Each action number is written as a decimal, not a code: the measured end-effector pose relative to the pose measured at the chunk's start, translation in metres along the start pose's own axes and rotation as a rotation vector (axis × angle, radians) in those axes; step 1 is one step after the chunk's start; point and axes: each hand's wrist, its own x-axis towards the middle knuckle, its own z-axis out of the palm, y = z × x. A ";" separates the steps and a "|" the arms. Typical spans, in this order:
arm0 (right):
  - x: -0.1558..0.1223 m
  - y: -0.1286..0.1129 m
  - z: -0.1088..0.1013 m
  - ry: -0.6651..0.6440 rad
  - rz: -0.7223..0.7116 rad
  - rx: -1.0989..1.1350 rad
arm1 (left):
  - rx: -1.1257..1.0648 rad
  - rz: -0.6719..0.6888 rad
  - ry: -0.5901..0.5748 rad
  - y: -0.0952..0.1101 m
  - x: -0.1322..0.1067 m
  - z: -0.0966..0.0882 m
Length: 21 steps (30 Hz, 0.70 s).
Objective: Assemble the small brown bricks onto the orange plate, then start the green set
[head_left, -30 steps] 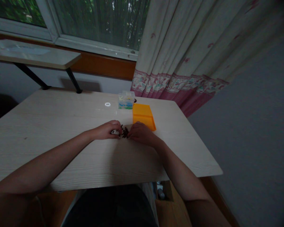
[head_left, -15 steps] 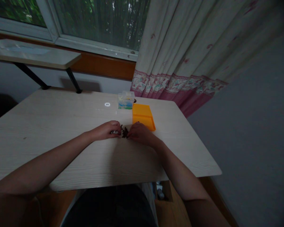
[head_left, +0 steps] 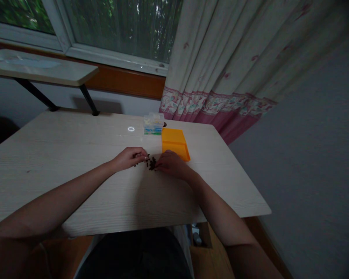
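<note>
Small dark pieces [head_left: 152, 163] lie on the counter [head_left: 113, 197] between loosely curled left hand [head_left: 131, 157] and bent-fingered right hand [head_left: 171, 163], any hold in either undeterminable; heaping only partial, several strays apart beside left hand.

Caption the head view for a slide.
Left hand and right hand at a loose cluster of small dark pieces on a pale wood-grain table, near an orange tray.

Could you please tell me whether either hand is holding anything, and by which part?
It cannot be told: the left hand and the right hand are at the small dark pieces, which are too small to show any grip.
</note>
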 end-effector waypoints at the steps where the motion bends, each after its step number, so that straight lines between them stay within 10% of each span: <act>1: 0.000 0.001 0.001 0.017 0.000 0.001 | -0.077 -0.049 0.023 0.001 0.000 0.001; 21: 0.011 -0.015 0.017 0.342 0.105 0.100 | -0.569 -0.101 0.068 0.014 0.005 0.020</act>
